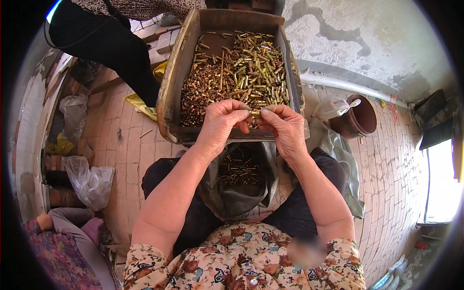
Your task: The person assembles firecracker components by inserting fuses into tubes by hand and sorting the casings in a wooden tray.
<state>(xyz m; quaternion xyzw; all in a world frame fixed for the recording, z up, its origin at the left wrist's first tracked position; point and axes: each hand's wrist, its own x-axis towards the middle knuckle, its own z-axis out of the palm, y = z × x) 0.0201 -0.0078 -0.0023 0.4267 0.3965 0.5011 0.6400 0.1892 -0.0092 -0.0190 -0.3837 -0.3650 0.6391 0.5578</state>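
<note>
Over the near edge of a worn wooden tray (170, 79), my left hand (220, 123) and my right hand (288, 129) meet fingertip to fingertip. Both are closed in a pinch on the two ends of a short gold-coloured metal rod (255, 112); its exact kind is too small to make out. Slim gold-coloured metal cylinders (256, 67) fill the tray's right side. Small coppery metal pieces (203, 84) are heaped at its left, with a longer thin rod (222, 70) lying between the heaps. Between my knees a dark green sack (211, 186) stands open, with several finished-looking metal rods (239, 169) inside.
A brown bucket (369, 118) with a clear plastic bag (333, 107) beside it stands right of the tray. One person in dark trousers (104, 43) is at the far left; another in purple patterned clothes (63, 251) sits near left. Plastic bags (92, 181) lie at left.
</note>
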